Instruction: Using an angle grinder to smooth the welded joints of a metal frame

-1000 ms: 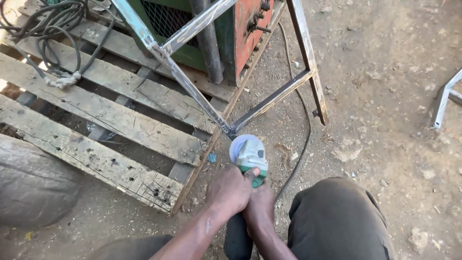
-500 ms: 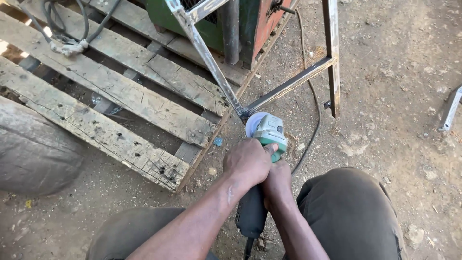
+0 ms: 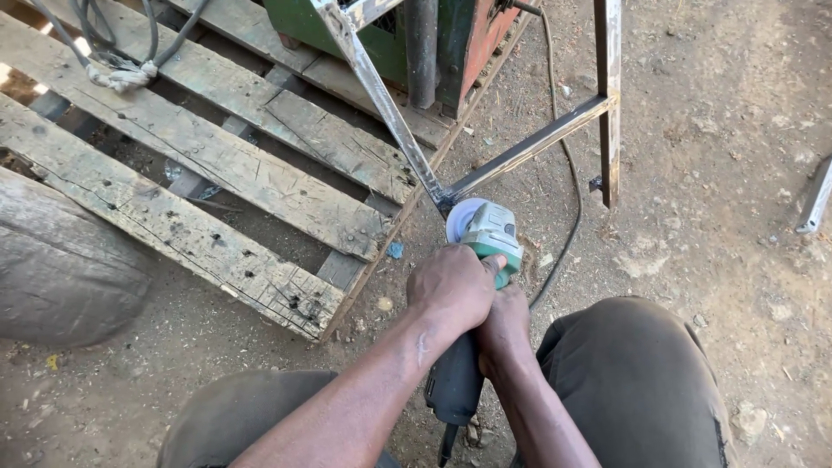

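Left hand [image 3: 452, 286]: closed in a full grip, knuckles up, forefinger extended toward 1 o'clock. Left forearm: enters from 7 o'clock and runs toward 1 o'clock. Right hand [image 3: 503, 334]: closed, set just behind and partly beneath the left hand, touching it. Right forearm: enters from 5 o'clock. Both knees bent, flanking the forearms.

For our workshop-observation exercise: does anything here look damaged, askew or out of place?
The wooden pallet looks worn: cracked, stained boards with gaps. The metal frame rests tilted against it. The left hand and right hand grip the angle grinder bare, without gloves.
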